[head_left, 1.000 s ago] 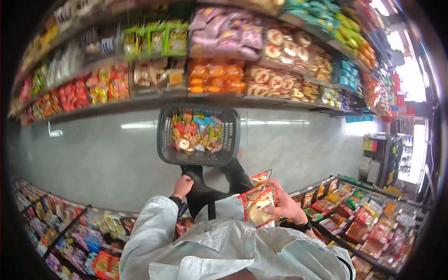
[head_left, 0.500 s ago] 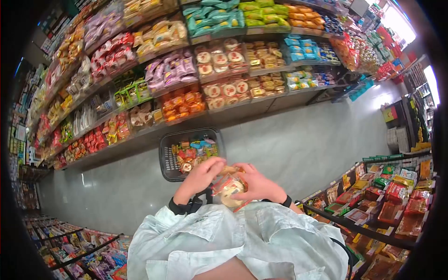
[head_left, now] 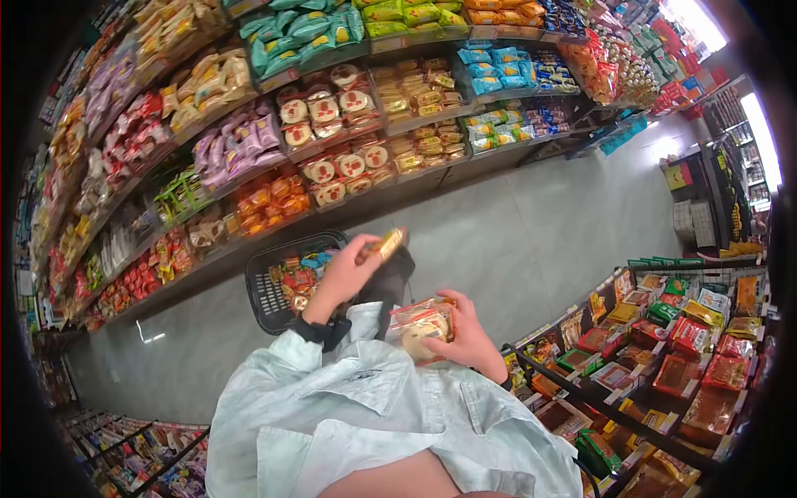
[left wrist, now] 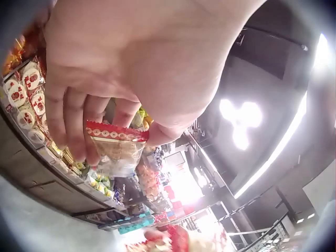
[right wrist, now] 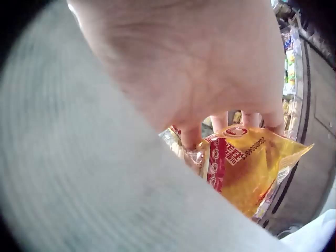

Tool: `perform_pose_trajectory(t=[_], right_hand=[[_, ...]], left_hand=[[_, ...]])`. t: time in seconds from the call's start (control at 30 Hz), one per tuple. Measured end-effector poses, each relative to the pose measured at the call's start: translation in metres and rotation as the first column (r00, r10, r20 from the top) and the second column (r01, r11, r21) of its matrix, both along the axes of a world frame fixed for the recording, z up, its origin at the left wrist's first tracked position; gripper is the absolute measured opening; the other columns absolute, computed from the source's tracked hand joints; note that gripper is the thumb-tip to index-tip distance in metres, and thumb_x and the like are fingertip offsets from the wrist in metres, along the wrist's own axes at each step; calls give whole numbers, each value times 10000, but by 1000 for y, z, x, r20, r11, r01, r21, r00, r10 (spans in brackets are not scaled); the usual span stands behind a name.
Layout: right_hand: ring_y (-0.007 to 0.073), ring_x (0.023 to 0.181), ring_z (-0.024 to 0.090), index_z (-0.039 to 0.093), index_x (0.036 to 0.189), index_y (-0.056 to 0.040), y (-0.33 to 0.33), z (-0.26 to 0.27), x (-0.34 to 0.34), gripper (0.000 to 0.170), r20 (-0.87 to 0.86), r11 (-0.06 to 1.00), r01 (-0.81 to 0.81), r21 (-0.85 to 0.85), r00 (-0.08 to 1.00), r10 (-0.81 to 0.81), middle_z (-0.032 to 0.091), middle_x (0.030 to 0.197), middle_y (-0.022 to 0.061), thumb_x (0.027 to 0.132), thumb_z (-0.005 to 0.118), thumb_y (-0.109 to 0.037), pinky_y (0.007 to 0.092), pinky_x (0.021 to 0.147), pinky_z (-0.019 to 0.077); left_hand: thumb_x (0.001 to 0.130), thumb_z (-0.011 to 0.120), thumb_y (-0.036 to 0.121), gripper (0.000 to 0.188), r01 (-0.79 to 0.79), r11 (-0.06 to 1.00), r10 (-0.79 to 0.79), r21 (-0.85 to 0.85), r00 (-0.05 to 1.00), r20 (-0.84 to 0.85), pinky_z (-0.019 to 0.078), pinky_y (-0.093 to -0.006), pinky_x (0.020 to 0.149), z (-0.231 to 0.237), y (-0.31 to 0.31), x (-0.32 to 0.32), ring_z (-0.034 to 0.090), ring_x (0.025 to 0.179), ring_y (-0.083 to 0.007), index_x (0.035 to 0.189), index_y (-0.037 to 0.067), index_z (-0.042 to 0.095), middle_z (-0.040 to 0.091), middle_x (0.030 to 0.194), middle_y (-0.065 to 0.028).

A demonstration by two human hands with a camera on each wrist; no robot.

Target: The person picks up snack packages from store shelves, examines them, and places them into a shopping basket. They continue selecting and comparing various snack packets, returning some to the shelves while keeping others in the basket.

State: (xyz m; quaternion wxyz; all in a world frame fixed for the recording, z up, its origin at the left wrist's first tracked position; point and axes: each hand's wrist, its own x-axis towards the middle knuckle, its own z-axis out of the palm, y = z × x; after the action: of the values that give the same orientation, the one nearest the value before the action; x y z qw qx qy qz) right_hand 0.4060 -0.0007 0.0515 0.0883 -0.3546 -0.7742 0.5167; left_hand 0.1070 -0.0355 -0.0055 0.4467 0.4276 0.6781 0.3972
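My left hand [head_left: 342, 278] pinches a small wrapped snack [head_left: 388, 245] between thumb and fingers, out to the right of the basket. In the left wrist view this snack [left wrist: 119, 149] shows a red crimped end and a partly clear wrapper. My right hand [head_left: 471, 340] grips flat snack packets [head_left: 422, 330] with red edges and pale round contents, in front of my jacket. A yellow packet [right wrist: 251, 163] with a red printed strip shows beneath the right fingers in the right wrist view; the sleeve hides part of it.
A dark plastic basket [head_left: 259, 300] with mixed snacks stands on the grey floor [head_left: 515, 232] by the shelves. Tiered bins, including round white snacks [head_left: 330, 108], curve along the far side. A rack of packaged snacks [head_left: 677, 373] stands close on my right.
My hands came together at the packets, then parted. The left now holds a small snack away from the right hand's packets. The view has turned right, and the basket sits further left.
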Motion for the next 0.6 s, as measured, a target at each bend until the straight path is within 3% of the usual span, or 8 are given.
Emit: perform_pose_trajectory(t=[0.1,0.17,0.2,0.3,0.43,0.5,0.53,0.6], right_hand=[[399,1376,367,674,1230,-28,41,-5,4,580,28,984,163,-70,987,-161,388,1513,188,770,825,-348,487,1147,360],[351,1347,432,607,1302,-20,72,-14,-1,622,14,961,259,-99,966,-259,451,1457,177,786,820,-292,459,1126,394],[328,1332,465,573,1338,-16,88,-15,-6,647,13,944,310,-116,950,-311,483,1428,172,793,818,-264,445,1115,411],[210,1211,568,335,1487,-19,141,14,-42,796,-57,791,443,-423,858,-511,535,1345,134,827,766,-127,365,1042,474],[201,1179,590,321,1489,-33,195,20,-73,734,-77,841,437,-320,872,-483,588,1277,131,865,703,-82,350,1029,483],[206,1179,597,305,1482,-14,215,28,-86,753,-23,791,499,-353,841,-541,591,1287,144,856,721,-68,357,1028,488],[208,1179,601,297,1478,-5,234,32,-98,764,3,763,532,-367,821,-571,592,1291,150,852,730,-60,361,1027,491],[196,1190,589,306,1494,-24,252,31,-106,731,2,770,536,-346,821,-571,583,1306,131,870,684,-50,350,1036,482]], left_hand=[[932,730,204,406,-47,998,51,41,993,-108,513,-277,784,0,81,-24,615,859,-96,1301,100,597,658,971,-39],[870,731,225,455,-18,945,123,327,945,-303,534,-428,772,-18,145,-45,676,835,-361,1278,72,599,674,877,-158],[850,721,211,484,59,946,104,317,874,-474,520,-465,839,-19,178,-60,654,909,-397,1295,69,590,677,951,-170],[826,729,153,511,158,915,132,371,751,-646,475,-461,937,-39,273,-99,597,1066,-358,1317,114,593,649,1104,-143],[784,746,114,528,305,899,57,315,631,-774,458,-425,963,-48,369,-142,593,1076,-333,1294,134,609,652,1060,-118],[759,754,100,549,418,877,-36,238,551,-834,452,-409,969,-58,392,-153,599,1074,-322,1287,142,612,655,1042,-109],[756,738,127,457,541,832,-143,122,421,-896,432,-416,999,-73,406,-160,600,1073,-326,1206,136,655,673,1050,-108],[768,700,147,352,610,787,-329,-93,286,-900,418,-454,1034,-91,407,-167,591,1087,-337,1116,102,671,679,1063,-107]])
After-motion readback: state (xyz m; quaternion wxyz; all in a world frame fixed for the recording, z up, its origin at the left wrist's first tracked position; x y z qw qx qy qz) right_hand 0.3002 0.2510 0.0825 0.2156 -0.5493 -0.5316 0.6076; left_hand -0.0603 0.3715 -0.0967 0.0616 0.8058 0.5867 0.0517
